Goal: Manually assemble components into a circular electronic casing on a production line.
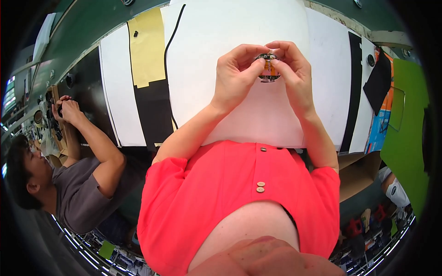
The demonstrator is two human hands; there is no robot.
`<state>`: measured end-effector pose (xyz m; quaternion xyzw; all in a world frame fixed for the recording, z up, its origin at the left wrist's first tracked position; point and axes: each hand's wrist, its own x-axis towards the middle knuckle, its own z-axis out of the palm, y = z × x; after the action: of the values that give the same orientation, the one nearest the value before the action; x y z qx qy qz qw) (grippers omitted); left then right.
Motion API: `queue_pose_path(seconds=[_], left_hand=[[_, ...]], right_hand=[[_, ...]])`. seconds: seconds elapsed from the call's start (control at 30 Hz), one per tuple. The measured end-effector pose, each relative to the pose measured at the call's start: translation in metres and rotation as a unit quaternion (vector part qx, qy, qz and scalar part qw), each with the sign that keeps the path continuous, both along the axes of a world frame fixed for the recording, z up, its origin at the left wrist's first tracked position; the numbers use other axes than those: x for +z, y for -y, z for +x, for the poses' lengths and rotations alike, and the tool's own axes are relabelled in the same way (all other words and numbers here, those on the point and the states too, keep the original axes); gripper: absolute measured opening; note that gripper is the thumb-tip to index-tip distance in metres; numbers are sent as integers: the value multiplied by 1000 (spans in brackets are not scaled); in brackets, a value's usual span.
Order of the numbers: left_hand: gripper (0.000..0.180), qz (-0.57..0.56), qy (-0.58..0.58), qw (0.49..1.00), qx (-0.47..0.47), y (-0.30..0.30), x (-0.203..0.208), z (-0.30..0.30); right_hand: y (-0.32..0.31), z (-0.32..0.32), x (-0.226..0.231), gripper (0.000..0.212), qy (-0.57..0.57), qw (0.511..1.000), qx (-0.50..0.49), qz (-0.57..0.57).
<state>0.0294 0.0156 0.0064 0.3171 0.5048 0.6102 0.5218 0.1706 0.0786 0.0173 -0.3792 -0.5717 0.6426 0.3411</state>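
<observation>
Between my hands, above the white tabletop, is a small round device (pixel 269 72) with a dark rim and an orange part inside, perhaps an opened housing with electronics. My left hand (pixel 237 73) grips its left side, thumb pressed on the top near the middle. From the other side my right hand (pixel 294 71) holds it the same way, its thumb also on the face. The fingertips of both hands curl around the far edge, so part of the rim is hidden. Small details under the thumbs are too fine to make out.
White sheets (pixel 198 60) cover the table before me. A yellow sheet (pixel 148 50) with a small black piece (pixel 136 33) and a black cable (pixel 168 46) lie left. A black cloth (pixel 377 82) and blue-orange packaging (pixel 380 126) sit right. A co-worker (pixel 87 184) handles something at far left.
</observation>
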Motion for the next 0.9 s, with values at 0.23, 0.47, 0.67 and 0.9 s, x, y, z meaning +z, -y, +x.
queue_pose_path(seconds=[0.23,0.47,0.67,0.9], left_hand=[[21,-7,33,999,9,-1,6,-1],[21,-3,60,998,32,-2,6,4],[20,-6,37,998,45,-2,7,6],[23,-16,26,999,22,-9,1,-4]], right_hand=[[6,-6,-8,23,8,995,-30,93],[8,-7,1,25,-42,998,-33,20],[4,-7,-5,26,-23,999,-25,5],[-4,0,-7,26,-27,999,24,2]])
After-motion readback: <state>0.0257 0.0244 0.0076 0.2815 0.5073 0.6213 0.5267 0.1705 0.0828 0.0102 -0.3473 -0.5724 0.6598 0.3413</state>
